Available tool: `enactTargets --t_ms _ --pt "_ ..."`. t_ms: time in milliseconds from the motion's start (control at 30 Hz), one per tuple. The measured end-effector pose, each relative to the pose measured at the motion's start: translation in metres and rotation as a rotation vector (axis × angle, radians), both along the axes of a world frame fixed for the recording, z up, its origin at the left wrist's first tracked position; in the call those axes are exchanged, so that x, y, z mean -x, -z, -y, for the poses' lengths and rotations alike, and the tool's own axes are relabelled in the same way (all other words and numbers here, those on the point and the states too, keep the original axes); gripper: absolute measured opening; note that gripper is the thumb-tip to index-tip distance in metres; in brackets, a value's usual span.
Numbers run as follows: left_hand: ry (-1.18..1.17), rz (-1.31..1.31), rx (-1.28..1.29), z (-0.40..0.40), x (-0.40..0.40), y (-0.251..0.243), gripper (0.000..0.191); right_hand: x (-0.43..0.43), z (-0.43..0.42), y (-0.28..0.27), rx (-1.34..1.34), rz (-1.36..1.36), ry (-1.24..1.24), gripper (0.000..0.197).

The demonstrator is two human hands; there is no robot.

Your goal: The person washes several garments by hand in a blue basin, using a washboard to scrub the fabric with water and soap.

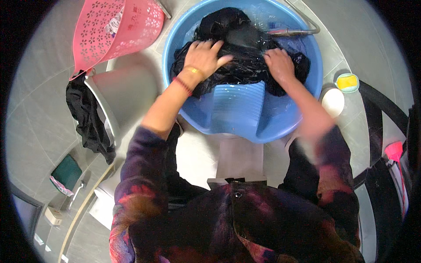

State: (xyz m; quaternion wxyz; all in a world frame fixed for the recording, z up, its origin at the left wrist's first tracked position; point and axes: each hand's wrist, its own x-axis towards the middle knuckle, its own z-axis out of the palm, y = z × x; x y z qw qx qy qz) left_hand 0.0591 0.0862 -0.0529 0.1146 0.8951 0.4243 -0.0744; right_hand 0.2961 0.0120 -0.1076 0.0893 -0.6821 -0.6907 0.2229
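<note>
A wet, bunched black garment (243, 70) lies in a blue plastic basin (320, 75) that holds water. My left hand (203, 59) presses palm down on the cloth, its thumb and fingers spread. To the right, my right hand (279, 64) has its fingers curled into the fabric; the fingertips are partly hidden. Below the cloth, the basin's built-in ridged washboard (238, 105) slopes towards me. A metal spout (296, 32) reaches over the right rim, and the water near its end looks stirred.
Left of the basin stand a pink perforated laundry basket (135, 36) with cloth inside and a light grey bucket (128, 95). Dark clothing (87, 115) hangs over the bucket's rim. On the right are yellow soap in a dish (347, 82), a white oval object (333, 102) and a pink brush (393, 150).
</note>
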Motion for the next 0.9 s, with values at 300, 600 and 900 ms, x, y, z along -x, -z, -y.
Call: enactTargets --t_ms 300,600,900 --pt "-0.066 -0.064 0.004 0.044 0.017 0.048 0.053 0.042 0.001 0.007 -0.004 0.020 -0.291 0.054" --pt "-0.043 -0.584 0.372 -0.036 -0.065 0.103 0.075 -0.014 -0.062 0.152 0.083 -0.025 -0.103 0.041" --pt "-0.045 -0.213 0.824 -0.041 -0.039 0.006 0.091 0.020 0.003 -0.007 0.248 -0.098 -0.588 0.034"
